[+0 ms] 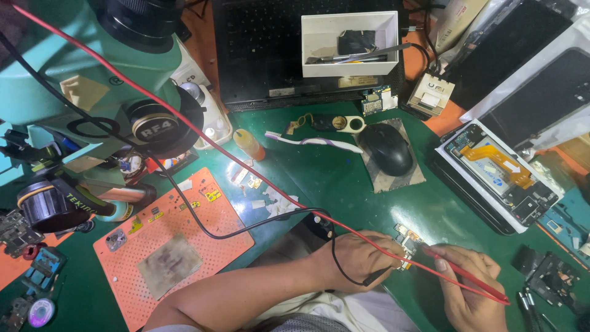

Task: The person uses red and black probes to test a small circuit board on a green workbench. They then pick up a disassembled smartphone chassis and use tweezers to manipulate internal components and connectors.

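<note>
A small phone circuit board (407,241) lies on the green mat near the front edge. My left hand (358,259) grips a black test probe (376,276) and rests against the board's left side. My right hand (470,290) holds a red test probe (467,274), its tip pointing left at the board. The red lead (184,123) and the black lead (203,227) run from the probes up across the bench to the far left.
A teal microscope (92,67) stands at the left above an orange perforated mat (203,215). A black mouse (386,147), a toothbrush (313,141), a white bin of tools (349,43), a laptop (264,55) and an opened phone (501,178) surround the work spot.
</note>
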